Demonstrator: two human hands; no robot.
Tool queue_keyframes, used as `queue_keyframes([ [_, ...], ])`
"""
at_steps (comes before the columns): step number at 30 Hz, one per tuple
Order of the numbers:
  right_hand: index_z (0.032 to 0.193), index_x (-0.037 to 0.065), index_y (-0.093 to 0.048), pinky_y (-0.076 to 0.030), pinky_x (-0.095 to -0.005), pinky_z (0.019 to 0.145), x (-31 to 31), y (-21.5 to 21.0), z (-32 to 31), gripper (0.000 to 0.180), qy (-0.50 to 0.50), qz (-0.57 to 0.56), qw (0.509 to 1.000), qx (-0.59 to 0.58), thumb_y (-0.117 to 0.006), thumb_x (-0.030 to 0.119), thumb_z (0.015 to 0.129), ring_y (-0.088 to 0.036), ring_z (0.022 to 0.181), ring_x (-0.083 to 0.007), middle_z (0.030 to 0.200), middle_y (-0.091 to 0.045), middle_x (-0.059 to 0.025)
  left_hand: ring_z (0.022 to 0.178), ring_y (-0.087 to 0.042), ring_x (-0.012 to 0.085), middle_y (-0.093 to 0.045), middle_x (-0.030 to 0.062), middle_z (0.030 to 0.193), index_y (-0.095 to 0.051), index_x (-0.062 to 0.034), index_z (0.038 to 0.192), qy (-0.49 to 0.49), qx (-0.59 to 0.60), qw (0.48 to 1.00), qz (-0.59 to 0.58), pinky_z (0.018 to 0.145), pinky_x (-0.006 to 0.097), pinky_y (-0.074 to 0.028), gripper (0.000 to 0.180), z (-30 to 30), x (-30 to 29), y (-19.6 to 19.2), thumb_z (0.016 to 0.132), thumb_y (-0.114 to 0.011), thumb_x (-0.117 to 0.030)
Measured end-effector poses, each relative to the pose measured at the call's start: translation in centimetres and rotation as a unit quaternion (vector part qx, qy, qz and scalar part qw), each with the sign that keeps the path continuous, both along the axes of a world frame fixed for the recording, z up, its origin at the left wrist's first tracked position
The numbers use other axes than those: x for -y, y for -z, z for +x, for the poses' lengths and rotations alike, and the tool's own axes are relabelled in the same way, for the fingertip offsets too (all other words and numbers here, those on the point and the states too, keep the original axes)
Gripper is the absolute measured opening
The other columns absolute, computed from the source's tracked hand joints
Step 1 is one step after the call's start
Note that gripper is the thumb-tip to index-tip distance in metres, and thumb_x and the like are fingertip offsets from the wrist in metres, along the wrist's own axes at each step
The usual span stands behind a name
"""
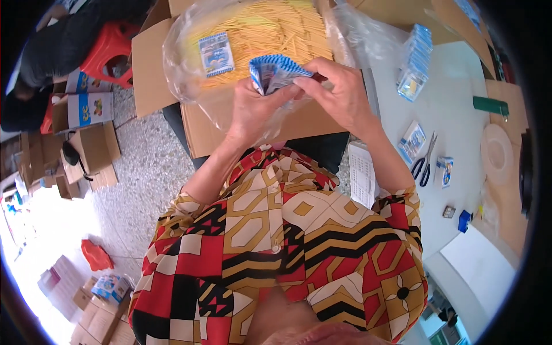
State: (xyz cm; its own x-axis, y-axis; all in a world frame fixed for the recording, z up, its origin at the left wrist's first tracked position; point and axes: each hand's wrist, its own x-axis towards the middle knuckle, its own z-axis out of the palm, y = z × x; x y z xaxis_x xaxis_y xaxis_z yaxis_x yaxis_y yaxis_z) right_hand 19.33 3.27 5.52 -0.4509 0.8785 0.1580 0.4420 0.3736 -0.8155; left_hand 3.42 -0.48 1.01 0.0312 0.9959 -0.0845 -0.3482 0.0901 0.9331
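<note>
- Currently, I have a blue-and-white packet between both hands over the near side of the box, its mouth spread.
- My left hand is curled round its left side; my right hand pinches the right rim.
- Plenty of yellow sticks lie loose, one flat packet atop.
- Far right on the counter, stacked packets look done; this one seems unsealed.
</note>
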Motion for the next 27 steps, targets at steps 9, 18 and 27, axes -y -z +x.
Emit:
queue_keyframes([
  [9, 0.088, -0.001, -0.062, -0.05, -0.0244, 0.063, -0.5, -0.4, 0.3, 0.011, -0.029, 0.003, 1.0, 0.003, -0.064, 0.006, 0.08, -0.062, 0.07, -0.0128, 0.078, -0.065, -0.008, 0.079, -0.058, 0.006, -0.065, 0.0003, 0.085, -0.064, -0.0015, 0.096, 0.055, -0.071, 0.996, 0.005, 0.071, 0.023, -0.048, 0.016, -1.8, 0.0, -1.0, 0.081, -0.064, -0.005],
  [18, 0.091, 0.001, -0.062, -0.049, -0.0251, 0.067, -0.2, 0.3, 1.5, 0.02, -0.035, -0.07, 0.996, -0.05, -0.069, 0.013, 0.077, -0.06, 0.07, -0.012, 0.082, -0.064, -0.0041, 0.075, -0.061, 0.0099, -0.065, 0.0029, 0.084, -0.063, -0.0013, 0.092, 0.023, -0.008, 1.0, -0.018, 0.069, 0.024, -0.049, 0.015, -1.4, 0.4, 1.4, 0.078, -0.066, 0.0],
  [27, 0.086, 0.001, -0.062, -0.046, -0.025, 0.052, 0.0, 0.8, 0.8, 0.02, 0.002, -0.002, 1.0, 0.003, -0.07, 0.016, 0.075, -0.06, 0.058, -0.0134, 0.073, -0.063, -0.0099, 0.075, -0.06, 0.0089, -0.065, 0.0026, 0.084, -0.063, -0.0017, 0.093, -0.01, -0.015, 0.999, -0.038, 0.069, 0.023, -0.049, 0.017, -0.4, 0.4, 0.2, 0.076, -0.067, 0.001],
])
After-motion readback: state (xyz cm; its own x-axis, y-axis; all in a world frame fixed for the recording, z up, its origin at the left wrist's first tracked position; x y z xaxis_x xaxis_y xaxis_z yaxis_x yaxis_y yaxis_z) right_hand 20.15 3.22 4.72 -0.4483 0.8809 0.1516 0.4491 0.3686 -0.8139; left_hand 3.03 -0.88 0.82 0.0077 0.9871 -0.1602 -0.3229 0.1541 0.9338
